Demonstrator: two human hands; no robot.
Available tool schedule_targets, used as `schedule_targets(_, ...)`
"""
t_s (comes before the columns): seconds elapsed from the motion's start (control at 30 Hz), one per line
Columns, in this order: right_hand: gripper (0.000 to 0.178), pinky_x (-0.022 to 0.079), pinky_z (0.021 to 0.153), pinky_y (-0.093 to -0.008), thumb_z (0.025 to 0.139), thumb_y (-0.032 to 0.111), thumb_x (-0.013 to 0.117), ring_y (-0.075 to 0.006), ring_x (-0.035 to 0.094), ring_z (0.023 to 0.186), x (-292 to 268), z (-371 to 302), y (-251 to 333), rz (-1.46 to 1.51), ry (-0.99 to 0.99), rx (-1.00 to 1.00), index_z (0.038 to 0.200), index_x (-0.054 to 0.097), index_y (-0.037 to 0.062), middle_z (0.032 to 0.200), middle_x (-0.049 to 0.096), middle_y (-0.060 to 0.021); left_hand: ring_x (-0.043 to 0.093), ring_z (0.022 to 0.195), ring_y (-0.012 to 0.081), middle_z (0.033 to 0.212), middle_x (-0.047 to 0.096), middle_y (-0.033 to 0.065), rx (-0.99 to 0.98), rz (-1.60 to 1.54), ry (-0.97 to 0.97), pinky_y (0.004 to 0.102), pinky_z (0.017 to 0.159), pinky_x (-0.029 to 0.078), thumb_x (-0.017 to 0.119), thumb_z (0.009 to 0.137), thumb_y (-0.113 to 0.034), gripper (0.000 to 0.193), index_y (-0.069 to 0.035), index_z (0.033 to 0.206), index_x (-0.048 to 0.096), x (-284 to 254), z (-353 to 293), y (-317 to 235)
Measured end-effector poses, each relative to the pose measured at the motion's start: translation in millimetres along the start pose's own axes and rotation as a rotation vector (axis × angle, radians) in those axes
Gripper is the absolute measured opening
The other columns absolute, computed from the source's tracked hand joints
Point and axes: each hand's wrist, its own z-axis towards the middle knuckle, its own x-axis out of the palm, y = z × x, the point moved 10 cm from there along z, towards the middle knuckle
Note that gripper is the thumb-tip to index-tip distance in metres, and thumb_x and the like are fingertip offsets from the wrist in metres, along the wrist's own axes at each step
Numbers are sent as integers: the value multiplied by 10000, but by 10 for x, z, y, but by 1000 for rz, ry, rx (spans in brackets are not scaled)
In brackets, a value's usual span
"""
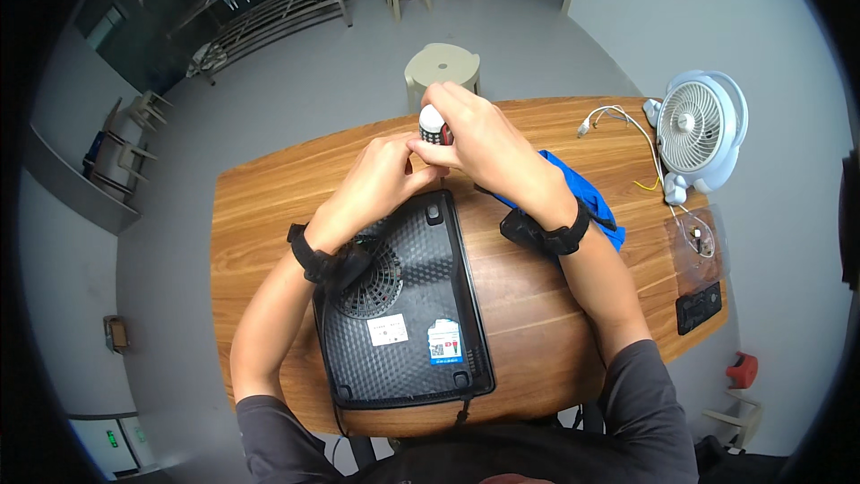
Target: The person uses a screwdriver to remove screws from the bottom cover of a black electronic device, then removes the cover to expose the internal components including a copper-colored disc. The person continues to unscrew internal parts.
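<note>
My right hand (pixel 470 139) is curled round a small bottle (pixel 434 125) with a white domed cap and a dark, patterned body with some red. It is held above the far edge of the table. Close against its lower left side, my left hand (pixel 385 168) has its fingers curled and its thumb pointing right; what lies between them is hidden. Below my left hand, a black laptop cooling pad (pixel 417 278) lies with its fan grille, small feet and two stickers facing up. A blue cloth or bag (pixel 587 188) rests partly under my right wrist.
On the table's right side stand a light blue fan (pixel 694 125), a white cable (pixel 640 121), a clear plastic sheet (pixel 690 260) and a black flat device (pixel 699 308). A beige stool (pixel 442 63) is just beyond the wooden table (pixel 528 305). A metal rack (pixel 278 22) stands farther back.
</note>
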Motion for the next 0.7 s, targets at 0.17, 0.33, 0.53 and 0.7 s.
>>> schedule_targets(0.17,399,495,741,-469,871,252,791,-423,587,859,51,-45,-93,45,0,16,990,512,-8,943,578,-205,674,689,328,823,717,201,-15,27,-1,426,680,530,762,857,-157,223,27,975,714,34,4,38)
schedule_targets(0.33,400,505,768,-457,868,249,793,-414,599,897,136,-86,-213,95,18,32,1033,528,-2,957,586,-199,672,681,340,811,717,198,-64,31,38,425,670,530,775,851,-154,224,19,984,721,143,16,142)
schedule_targets(0.53,406,524,781,-473,865,241,790,-426,615,914,150,-118,-213,143,22,3,1068,520,16,995,594,-196,703,697,270,803,731,176,-39,71,-4,375,687,548,777,843,-124,204,47,942,725,134,6,179)
schedule_targets(0.7,413,531,811,-465,874,217,782,-402,632,918,195,-162,-140,309,42,-22,1133,519,33,1018,599,-190,712,722,355,782,710,215,-105,116,0,406,663,549,807,822,-136,249,68,912,696,83,-22,179)
